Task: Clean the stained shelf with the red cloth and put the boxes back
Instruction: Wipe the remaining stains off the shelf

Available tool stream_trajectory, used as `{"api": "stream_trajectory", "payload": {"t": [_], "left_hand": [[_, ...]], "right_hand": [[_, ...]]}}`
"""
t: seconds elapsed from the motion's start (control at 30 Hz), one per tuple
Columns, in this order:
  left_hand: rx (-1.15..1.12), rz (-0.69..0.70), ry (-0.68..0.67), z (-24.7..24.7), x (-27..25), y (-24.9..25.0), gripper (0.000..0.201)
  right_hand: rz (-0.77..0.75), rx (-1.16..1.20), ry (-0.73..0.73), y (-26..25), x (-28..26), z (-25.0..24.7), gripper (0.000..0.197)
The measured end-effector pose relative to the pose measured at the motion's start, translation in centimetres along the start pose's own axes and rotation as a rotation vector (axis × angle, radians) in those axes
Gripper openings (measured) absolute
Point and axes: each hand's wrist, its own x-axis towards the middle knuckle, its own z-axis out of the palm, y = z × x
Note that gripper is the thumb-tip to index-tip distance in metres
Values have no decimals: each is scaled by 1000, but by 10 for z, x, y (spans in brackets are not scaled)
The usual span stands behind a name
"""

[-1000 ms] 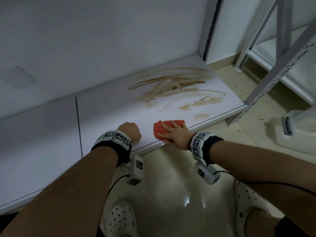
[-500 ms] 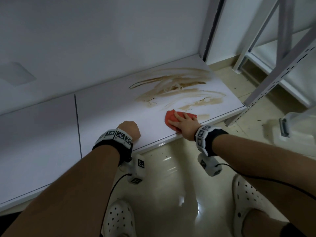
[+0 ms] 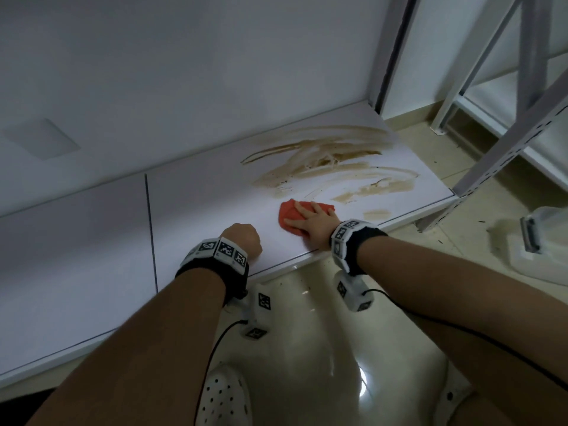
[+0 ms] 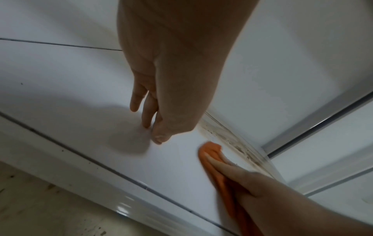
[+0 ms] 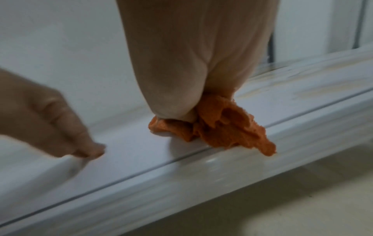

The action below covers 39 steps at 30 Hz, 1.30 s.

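R hand (image 3: 310, 224) flat, fingers straight, pressing red cloth (image 3: 289, 215) on shelf (image 3: 199, 210) at frame centre, below brown stain (image 3: 322, 161), mostly unwiped. L hand (image 3: 241, 241) loosely curled, tips on shelf, holds nothing. Boxes not in view, not yet back

A plain white wall (image 3: 184, 72) is seen at the back, with a faint square patch (image 3: 41, 139) on it. A glossy beige tiled floor (image 3: 322, 348) lies below, where a lamp's reflection (image 3: 364, 372) is caught. At the right a perforated metal upright (image 3: 504, 155), a neighbouring white rack (image 3: 491, 93) and a translucent plastic container (image 3: 541, 241) are seen.
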Motion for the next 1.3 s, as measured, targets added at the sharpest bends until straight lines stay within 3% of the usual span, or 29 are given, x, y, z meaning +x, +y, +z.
{"api": "stream_trajectory", "payload": {"t": [0.17, 0.23, 0.33, 0.47, 0.6, 0.83, 1.13, 1.3], "left_hand": [[-1, 40, -28, -6, 4, -1, 32], [12, 36, -19, -6, 8, 0, 23], [27, 9, 28, -4, 8, 4, 34], [58, 3, 4, -3, 6, 2, 24], [30, -3, -2, -3, 4, 2, 19], [-88, 38, 62, -10, 1, 14, 21], [-59, 128, 101, -2, -3, 35, 23], [-50, 99, 88, 4, -2, 35, 35]], "right_hand": [[151, 38, 56, 44, -31, 11, 72], [125, 21, 66, 41, -41, 21, 67], [2, -17, 21, 21, -42, 27, 67], [-94, -35, -15, -5, -21, 14, 63], [-38, -4, -25, -10, -8, 3, 67], [134, 68, 17, 39, -38, 16, 70], [-102, -21, 10, 1, -33, 28, 61], [0, 41, 78, 27, -28, 19, 66]]}}
